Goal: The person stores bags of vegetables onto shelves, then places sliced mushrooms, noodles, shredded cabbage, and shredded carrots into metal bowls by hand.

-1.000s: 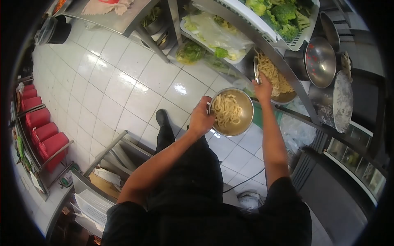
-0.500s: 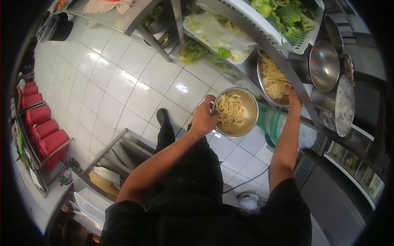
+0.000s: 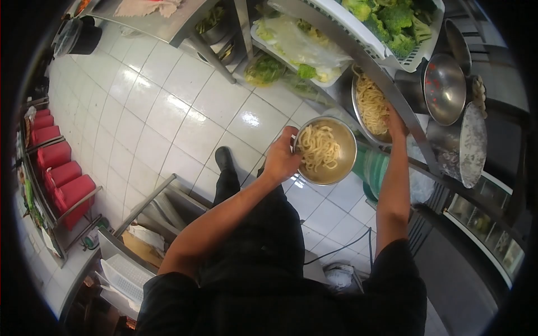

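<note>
My left hand (image 3: 282,157) grips the rim of a small metal bowl (image 3: 344,157), holding it above the floor. Thick pale noodles (image 3: 318,147) lie in that bowl, mostly on the side by my hand. On the lower shelf at the right stands a larger metal bowl (image 3: 357,115) full of noodles (image 3: 371,105). My right hand (image 3: 397,123) reaches in under the upper shelf edge and touches those noodles at the bowl's right side. Its fingertips are hidden among the noodles and behind the shelf edge.
A white basket of broccoli (image 3: 417,56) sits on the upper shelf, near metal bowls (image 3: 444,89). Below is a tray of leafy vegetables (image 3: 297,42). A green container (image 3: 375,171) is under my right arm. A metal-framed cart (image 3: 151,207) stands left of my legs.
My right hand has moved slightly up and further into the large bowl's noodles. The small bowl in my left hand has shifted slightly right and up.
</note>
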